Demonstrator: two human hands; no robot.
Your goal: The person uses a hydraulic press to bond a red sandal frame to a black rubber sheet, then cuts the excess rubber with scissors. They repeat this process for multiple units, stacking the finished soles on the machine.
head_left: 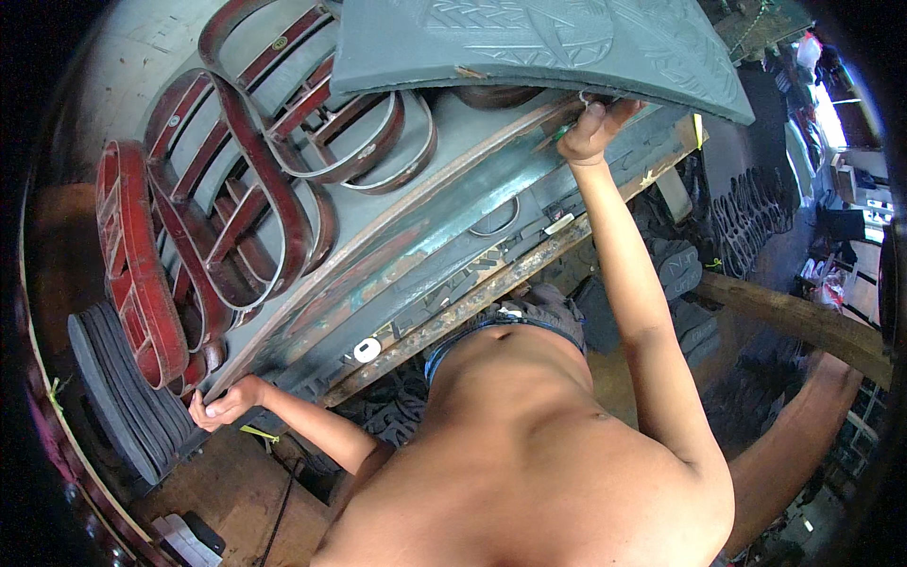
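My left hand (227, 403) is closed, its fingers curled round the near-left corner of a long grey metal-edged worktop (482, 149). Farther right, my right hand (597, 132) is raised to the worktop's front edge, just under the rim of a thick grey foam sheet (453, 47) with embossed patterns. Its fingers are bent and partly hidden by the sheet, so what they grip does not show. Red sole-shaped cutting dies (142, 255) stand on the worktop between my hands, some overlapping. The foam sheet lies over part of them at the far side.
A stack of dark grey foam sheets (118, 397) leans beside my left hand. Below the worktop, a ledge (510, 279) carries dark scraps and a white round object (367, 350). Dark sole pieces (680, 269) pile up at the right, near a wooden beam (803, 317).
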